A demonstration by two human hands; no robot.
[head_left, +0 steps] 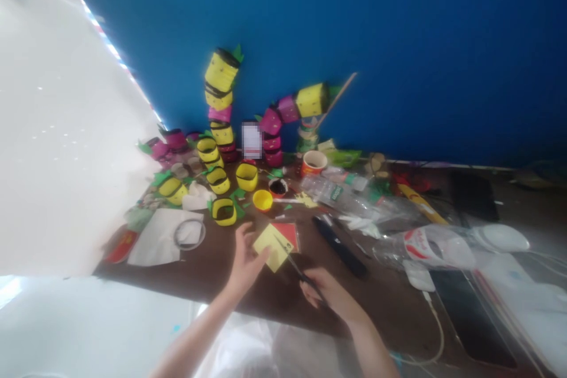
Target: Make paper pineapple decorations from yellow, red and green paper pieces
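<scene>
The left hand (247, 258) is pinching a yellow paper (266, 238) between thumb and fingers, while the right hand (326, 290) is gripping dark-handled scissors (298, 268), whose blades are reaching across the sheet. Blur is hiding whether they are spread or biting. For clean cutting, the left hand should probably be keeping the sheet taut and turning it, with its thumb staying off the blade line; the right hand should be making small, steady snips.

The paper is looking flat, pale, thin and roughly square, sitting cornerwise above the front edge of the bench (199, 279), with small dark marks showing near its right corner. A red piece (290, 233) is showing just behind it. Farther out, a yellow cup (263, 201) is standing toward the back edge, and a clear bottle (420, 245) is lying toward the right.
</scene>
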